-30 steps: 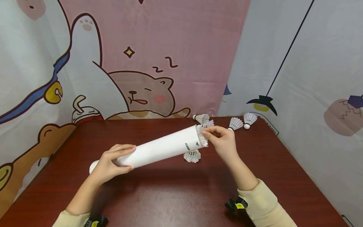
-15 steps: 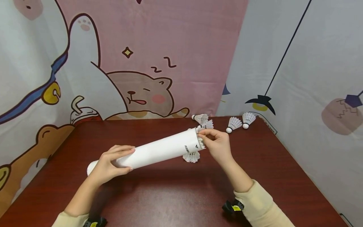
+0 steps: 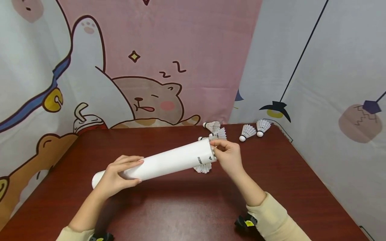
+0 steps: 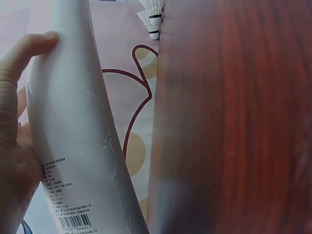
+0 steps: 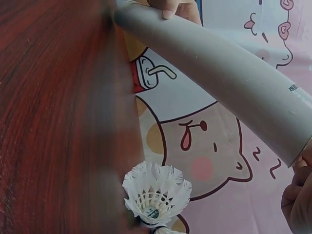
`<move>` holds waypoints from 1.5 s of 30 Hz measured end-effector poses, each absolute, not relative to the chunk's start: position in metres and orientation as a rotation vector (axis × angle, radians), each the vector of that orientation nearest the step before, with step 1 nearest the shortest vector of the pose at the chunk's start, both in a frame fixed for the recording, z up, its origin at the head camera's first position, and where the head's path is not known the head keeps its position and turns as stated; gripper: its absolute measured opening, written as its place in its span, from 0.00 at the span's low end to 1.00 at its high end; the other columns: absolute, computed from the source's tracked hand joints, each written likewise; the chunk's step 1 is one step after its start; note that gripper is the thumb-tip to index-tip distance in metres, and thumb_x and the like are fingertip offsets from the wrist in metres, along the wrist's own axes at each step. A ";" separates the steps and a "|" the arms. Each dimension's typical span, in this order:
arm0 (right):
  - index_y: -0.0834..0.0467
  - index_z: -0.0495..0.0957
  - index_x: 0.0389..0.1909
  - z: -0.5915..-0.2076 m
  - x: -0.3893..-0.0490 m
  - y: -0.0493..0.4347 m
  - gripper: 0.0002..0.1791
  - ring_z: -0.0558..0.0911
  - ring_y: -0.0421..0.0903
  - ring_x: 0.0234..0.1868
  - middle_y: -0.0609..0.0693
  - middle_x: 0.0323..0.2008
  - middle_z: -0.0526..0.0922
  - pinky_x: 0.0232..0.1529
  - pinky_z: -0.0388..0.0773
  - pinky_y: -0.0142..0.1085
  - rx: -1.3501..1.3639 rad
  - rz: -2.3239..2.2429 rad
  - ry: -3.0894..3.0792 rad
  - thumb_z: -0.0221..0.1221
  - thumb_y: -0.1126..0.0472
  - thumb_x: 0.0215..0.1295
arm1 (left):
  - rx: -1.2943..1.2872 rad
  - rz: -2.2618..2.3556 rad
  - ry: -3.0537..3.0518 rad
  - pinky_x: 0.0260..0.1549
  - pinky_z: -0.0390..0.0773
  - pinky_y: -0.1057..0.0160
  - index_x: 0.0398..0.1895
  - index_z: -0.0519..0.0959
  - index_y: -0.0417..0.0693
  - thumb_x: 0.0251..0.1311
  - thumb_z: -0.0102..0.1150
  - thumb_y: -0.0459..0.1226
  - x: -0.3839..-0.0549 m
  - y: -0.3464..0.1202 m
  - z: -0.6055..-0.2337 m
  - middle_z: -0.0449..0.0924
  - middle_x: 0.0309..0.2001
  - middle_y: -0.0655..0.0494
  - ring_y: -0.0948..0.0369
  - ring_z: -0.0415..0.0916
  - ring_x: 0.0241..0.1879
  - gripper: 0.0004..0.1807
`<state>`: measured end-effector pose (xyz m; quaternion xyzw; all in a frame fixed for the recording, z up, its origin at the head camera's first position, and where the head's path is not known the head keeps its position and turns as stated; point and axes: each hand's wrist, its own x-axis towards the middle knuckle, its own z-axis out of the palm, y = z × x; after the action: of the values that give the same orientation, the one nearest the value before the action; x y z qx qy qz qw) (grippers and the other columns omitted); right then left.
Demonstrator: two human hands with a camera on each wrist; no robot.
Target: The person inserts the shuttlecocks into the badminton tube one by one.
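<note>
A long white shuttlecock tube (image 3: 172, 160) is tilted above the table, its right end raised. My left hand (image 3: 116, 175) grips it near the lower left end, thumb below and fingers on top. In the left wrist view, printed text and a barcode show on the tube (image 4: 80, 126). At the tube's mouth, my right hand (image 3: 231, 160) pinches a shuttlecock (image 3: 214, 153) with thumb and forefinger. Only a sliver of its feathers shows at the rim; the remainder is hidden inside. In the right wrist view, that hand (image 5: 300, 204) is partly cut off at the edge.
Below the tube's mouth lies a shuttlecock (image 3: 202, 168), partly covered by it. More stand behind: a shuttlecock (image 3: 212, 126) at the back edge, another (image 3: 220, 134) nearer. Two others, one (image 3: 248, 132) left of the other (image 3: 263, 127), lie at the back right of the dark red table (image 3: 289, 187).
My right hand has moved left to the tube's mouth, and the shuttlecock's feathers have slid deeper inside. The tube's right end has dipped slightly. My left hand keeps its grip.
</note>
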<state>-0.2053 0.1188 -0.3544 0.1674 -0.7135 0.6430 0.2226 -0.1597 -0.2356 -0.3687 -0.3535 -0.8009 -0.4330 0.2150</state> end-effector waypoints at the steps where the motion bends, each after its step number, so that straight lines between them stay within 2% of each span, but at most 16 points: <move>1: 0.74 0.82 0.30 -0.355 -0.205 0.119 0.06 0.73 0.35 0.18 0.62 0.27 0.82 0.18 0.69 0.26 0.457 1.774 -1.976 0.60 0.82 0.52 | -0.980 -1.203 -2.216 0.43 0.69 0.73 0.46 0.82 0.33 0.27 0.77 0.19 -0.160 -0.236 -0.369 0.79 0.47 0.36 0.60 0.71 0.47 0.31; 9: 0.73 0.83 0.31 -0.358 -0.202 0.116 0.07 0.76 0.35 0.21 0.63 0.28 0.83 0.21 0.72 0.27 0.441 1.797 -2.002 0.59 0.82 0.52 | -0.953 -1.219 -2.231 0.42 0.70 0.73 0.45 0.82 0.32 0.28 0.77 0.19 -0.159 -0.235 -0.368 0.79 0.48 0.36 0.60 0.71 0.47 0.31; 13: 0.72 0.84 0.30 -0.359 -0.201 0.114 0.04 0.77 0.36 0.21 0.61 0.25 0.83 0.23 0.73 0.28 0.442 1.794 -2.015 0.62 0.78 0.53 | -0.967 -1.209 -2.206 0.43 0.69 0.74 0.45 0.82 0.32 0.27 0.77 0.19 -0.159 -0.235 -0.370 0.79 0.47 0.35 0.60 0.71 0.46 0.31; 25: 0.73 0.83 0.32 -0.353 -0.202 0.123 0.07 0.79 0.38 0.23 0.54 0.25 0.85 0.24 0.73 0.27 0.512 1.809 -2.006 0.64 0.79 0.50 | -0.935 -1.252 -2.235 0.43 0.69 0.73 0.45 0.82 0.31 0.27 0.77 0.18 -0.159 -0.237 -0.370 0.79 0.47 0.35 0.62 0.72 0.47 0.31; 32: 0.72 0.83 0.32 -0.355 -0.205 0.129 0.07 0.76 0.38 0.22 0.57 0.28 0.84 0.22 0.71 0.27 0.507 1.774 -2.077 0.64 0.79 0.50 | -0.945 -1.225 -2.255 0.43 0.68 0.73 0.46 0.82 0.31 0.28 0.77 0.19 -0.160 -0.237 -0.371 0.79 0.48 0.37 0.62 0.72 0.47 0.31; 37: 0.74 0.82 0.36 -0.343 -0.204 0.134 0.07 0.79 0.35 0.29 0.65 0.35 0.83 0.30 0.74 0.26 0.509 1.752 -2.022 0.63 0.77 0.55 | -0.946 -1.235 -2.248 0.44 0.68 0.73 0.46 0.81 0.31 0.28 0.77 0.19 -0.161 -0.237 -0.371 0.79 0.48 0.36 0.61 0.72 0.47 0.32; 40: 0.75 0.81 0.38 -0.335 -0.204 0.140 0.08 0.78 0.33 0.29 0.68 0.37 0.82 0.30 0.72 0.25 0.439 1.724 -2.023 0.63 0.76 0.56 | -0.936 -1.260 -2.243 0.45 0.68 0.72 0.46 0.81 0.30 0.28 0.76 0.18 -0.162 -0.237 -0.370 0.79 0.48 0.36 0.61 0.71 0.48 0.31; 45: 0.74 0.81 0.40 -0.351 -0.226 0.153 0.10 0.77 0.32 0.29 0.66 0.37 0.83 0.29 0.70 0.25 0.360 1.687 -2.078 0.64 0.72 0.58 | -0.937 -1.266 -2.210 0.46 0.67 0.72 0.46 0.81 0.30 0.28 0.76 0.18 -0.163 -0.240 -0.370 0.78 0.48 0.34 0.60 0.71 0.49 0.32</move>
<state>-0.2259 0.1535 -0.3506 0.1299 -0.7508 0.6095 0.2189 -0.1628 -0.2404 -0.3702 -0.3373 -0.7958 -0.4558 0.2125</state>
